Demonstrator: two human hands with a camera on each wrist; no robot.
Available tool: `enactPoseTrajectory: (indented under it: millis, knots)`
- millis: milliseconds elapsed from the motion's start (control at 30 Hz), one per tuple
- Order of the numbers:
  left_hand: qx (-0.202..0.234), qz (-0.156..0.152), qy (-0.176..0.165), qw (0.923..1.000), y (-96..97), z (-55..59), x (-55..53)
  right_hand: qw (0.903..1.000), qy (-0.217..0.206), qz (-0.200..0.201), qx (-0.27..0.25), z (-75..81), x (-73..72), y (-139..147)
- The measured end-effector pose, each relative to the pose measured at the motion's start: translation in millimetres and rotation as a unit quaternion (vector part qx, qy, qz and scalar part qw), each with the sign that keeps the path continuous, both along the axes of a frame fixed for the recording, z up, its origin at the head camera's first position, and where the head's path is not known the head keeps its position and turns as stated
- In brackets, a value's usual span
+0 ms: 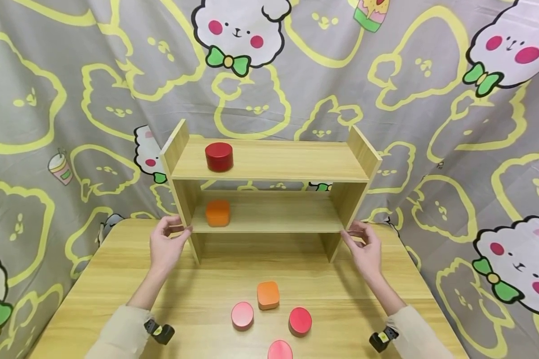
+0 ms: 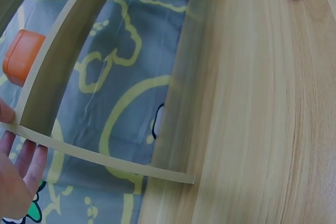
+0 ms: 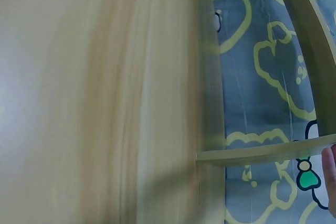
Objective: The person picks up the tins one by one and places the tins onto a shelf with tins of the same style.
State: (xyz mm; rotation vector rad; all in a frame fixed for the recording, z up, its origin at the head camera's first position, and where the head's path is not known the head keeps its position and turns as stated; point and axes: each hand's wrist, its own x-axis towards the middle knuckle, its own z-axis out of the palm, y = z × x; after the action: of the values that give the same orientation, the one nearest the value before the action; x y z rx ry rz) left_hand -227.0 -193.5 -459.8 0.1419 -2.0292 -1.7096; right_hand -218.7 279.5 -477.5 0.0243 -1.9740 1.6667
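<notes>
A small wooden shelf unit stands upright on the table in the head view. My left hand grips its left side panel at middle-board height, thumb on one face and fingers on the other. On the opposite side, my right hand holds the right side panel at a similar height; its fingers are mostly out of the right wrist view. A dark red round tin sits on the top board, towards the left. Below it, an orange rounded-square tin rests on the middle board.
On the wooden table, before the shelf unit, are another orange rounded-square tin, a pink round tin, a red round tin and a pinkish-red round one, cut off below. A patterned grey curtain hangs behind.
</notes>
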Motion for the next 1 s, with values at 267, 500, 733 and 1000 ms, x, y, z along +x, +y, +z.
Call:
enactPoseTrajectory:
  millis: [267, 500, 733, 1000]
  knots:
    - [0.002, -0.009, -0.004, 0.9999, 0.7, 2.4, -1.4, 0.9884, -0.031, 0.03, 0.146, 2.3, 24.9, 12]
    - [0.005, -0.014, -0.005, 0.9999, -0.2, 4.2, 0.8, 0.9599, -0.001, 0.06, 0.274, 6.2, 40.4, 19]
    - [0.004, -0.013, -0.004, 0.9999, -0.5, 3.3, 1.6, 0.9024, 0.031, 0.102, 0.417, 11.1, 53.6, 18]
    - [0.007, -0.012, 0.0, 0.9999, -0.7, 1.5, 0.4, 0.8523, 0.029, 0.119, 0.509, 12.0, 72.8, 7]
